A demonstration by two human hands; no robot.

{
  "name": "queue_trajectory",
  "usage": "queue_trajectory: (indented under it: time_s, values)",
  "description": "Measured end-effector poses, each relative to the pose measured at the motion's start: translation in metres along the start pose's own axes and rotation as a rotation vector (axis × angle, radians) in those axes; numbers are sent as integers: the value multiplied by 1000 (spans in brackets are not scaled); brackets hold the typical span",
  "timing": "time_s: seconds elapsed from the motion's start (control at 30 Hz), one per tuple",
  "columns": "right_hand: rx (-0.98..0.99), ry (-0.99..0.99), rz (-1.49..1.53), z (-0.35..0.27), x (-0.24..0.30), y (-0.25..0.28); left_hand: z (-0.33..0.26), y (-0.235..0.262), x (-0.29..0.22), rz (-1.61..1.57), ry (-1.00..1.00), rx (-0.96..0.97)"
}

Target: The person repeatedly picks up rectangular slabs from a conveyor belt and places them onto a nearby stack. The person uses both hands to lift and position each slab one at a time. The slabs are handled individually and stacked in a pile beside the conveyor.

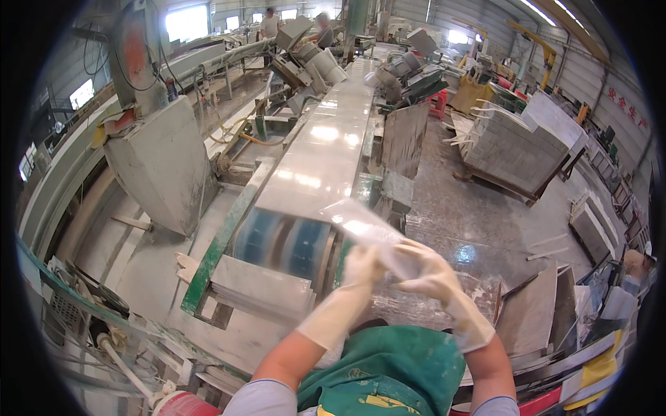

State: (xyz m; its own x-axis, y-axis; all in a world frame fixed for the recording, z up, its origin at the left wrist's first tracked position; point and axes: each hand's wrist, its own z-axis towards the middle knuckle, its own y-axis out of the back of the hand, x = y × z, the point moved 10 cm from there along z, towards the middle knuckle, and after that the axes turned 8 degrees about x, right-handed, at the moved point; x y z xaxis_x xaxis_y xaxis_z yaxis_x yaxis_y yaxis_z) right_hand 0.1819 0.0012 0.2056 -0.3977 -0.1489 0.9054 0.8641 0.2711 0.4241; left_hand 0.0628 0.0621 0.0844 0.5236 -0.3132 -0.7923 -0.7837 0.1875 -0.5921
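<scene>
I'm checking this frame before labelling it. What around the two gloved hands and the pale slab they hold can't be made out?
- Slab: motion-blurred in the head view; thickness and edges unclear.
- Left hand and right hand: white gloves and the blur hide exactly how the fingers grip.
- Blue roller: its right end is hidden behind the left hand.
- Two people at the far end of the conveyor: too small to tell what they do.
</scene>
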Motion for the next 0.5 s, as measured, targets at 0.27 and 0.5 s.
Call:
queue_trajectory:
  time_s: [0.27, 0.5]
  values:
    - [97, 90, -894, 78, -18, -42, 14, 174, -26, -302, -224, -459]
    - [-161, -178, -800, -47, -89, 83, 52, 258, -25, -223, -191, -636]
